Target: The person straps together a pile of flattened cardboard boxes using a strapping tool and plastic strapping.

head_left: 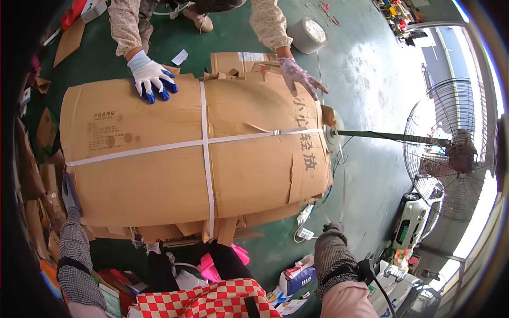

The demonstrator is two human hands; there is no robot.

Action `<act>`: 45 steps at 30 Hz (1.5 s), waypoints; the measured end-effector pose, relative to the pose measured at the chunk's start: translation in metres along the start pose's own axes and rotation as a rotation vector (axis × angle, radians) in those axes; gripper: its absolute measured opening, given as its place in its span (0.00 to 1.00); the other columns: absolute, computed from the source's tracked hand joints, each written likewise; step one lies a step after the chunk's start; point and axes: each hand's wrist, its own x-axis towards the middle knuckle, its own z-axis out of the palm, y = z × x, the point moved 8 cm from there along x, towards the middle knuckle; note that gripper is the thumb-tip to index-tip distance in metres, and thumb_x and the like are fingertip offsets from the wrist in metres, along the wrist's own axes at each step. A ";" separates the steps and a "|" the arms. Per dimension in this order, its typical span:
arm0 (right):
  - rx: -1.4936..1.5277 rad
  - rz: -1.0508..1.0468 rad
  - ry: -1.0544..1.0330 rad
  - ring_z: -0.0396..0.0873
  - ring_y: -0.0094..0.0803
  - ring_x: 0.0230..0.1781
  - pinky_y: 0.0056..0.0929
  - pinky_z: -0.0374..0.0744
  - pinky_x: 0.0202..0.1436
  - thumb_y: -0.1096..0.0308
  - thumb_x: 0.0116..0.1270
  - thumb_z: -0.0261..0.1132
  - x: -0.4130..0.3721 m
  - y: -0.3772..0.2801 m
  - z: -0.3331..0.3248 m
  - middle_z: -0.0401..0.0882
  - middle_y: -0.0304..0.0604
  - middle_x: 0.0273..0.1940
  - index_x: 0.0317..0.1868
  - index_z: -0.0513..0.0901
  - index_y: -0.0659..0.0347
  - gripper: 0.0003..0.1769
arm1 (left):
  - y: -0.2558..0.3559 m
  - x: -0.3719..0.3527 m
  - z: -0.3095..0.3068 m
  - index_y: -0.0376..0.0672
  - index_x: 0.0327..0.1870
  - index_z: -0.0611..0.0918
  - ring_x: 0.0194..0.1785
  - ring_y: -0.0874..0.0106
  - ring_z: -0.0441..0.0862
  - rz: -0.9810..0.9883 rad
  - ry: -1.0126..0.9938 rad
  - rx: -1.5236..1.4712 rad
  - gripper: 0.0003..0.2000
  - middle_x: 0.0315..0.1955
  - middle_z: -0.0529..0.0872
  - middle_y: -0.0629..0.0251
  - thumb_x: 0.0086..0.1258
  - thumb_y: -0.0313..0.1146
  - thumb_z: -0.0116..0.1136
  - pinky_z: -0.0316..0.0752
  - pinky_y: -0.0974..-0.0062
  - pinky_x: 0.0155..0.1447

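A big bundle of flattened cardboard lies across the floor, with white strapping crossing over its top both ways. My left hand, in a grey glove, lies along the bundle's left edge with its fingers stretched out. Off the lower right corner, my right hand is closed in a dark glove. A thin pale strap runs down to it from the bundle's right end; its fingers are partly hidden.
Opposite me, a co-worker's white-and-blue glove and patterned glove are on the bundle. A large caged fan stands right. A grey-white roll sits at the back, a power strip near my right hand. Scrap cardboard lines the left.
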 end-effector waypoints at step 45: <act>0.595 -1.433 0.186 0.58 0.45 0.66 0.39 0.59 0.66 0.72 0.60 0.60 -0.446 -0.199 0.034 0.64 0.50 0.62 0.59 0.71 0.60 0.24 | 0.019 -0.025 0.017 0.47 0.63 0.68 0.58 0.66 0.71 0.005 0.041 0.019 0.24 0.58 0.72 0.61 0.70 0.50 0.43 0.65 0.75 0.60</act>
